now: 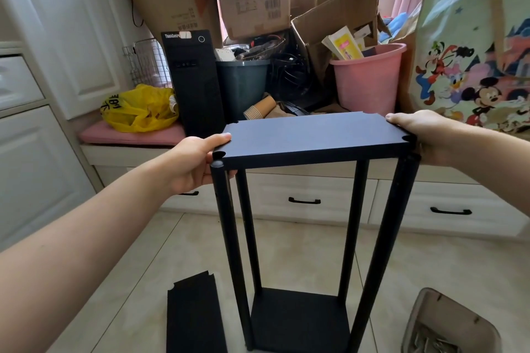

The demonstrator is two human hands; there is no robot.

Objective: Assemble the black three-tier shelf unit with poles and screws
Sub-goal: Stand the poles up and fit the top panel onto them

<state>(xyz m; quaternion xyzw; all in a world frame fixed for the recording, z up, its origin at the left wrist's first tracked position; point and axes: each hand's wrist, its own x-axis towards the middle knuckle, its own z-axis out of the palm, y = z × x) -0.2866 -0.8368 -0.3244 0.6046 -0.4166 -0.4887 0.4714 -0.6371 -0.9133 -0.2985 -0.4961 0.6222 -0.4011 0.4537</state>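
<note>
A black shelf board (312, 137) lies level on top of several upright black poles, such as the near left pole (229, 238) and near right pole (384, 238). The poles rise from a bottom board (298, 321) on the floor. My left hand (198, 160) grips the top board's left short edge, thumb on top, fingers underneath. At the right short edge my right hand (421, 135) holds the board the same way. A third black board (195, 315) lies flat on the floor to the left of the unit.
A small beige bin (447, 324) with small parts stands on the floor at lower right. Behind the unit is a low drawer bench (304, 198) piled with cardboard boxes, a black computer tower (195, 83), a pink bucket (367, 80) and a yellow bag (137, 109).
</note>
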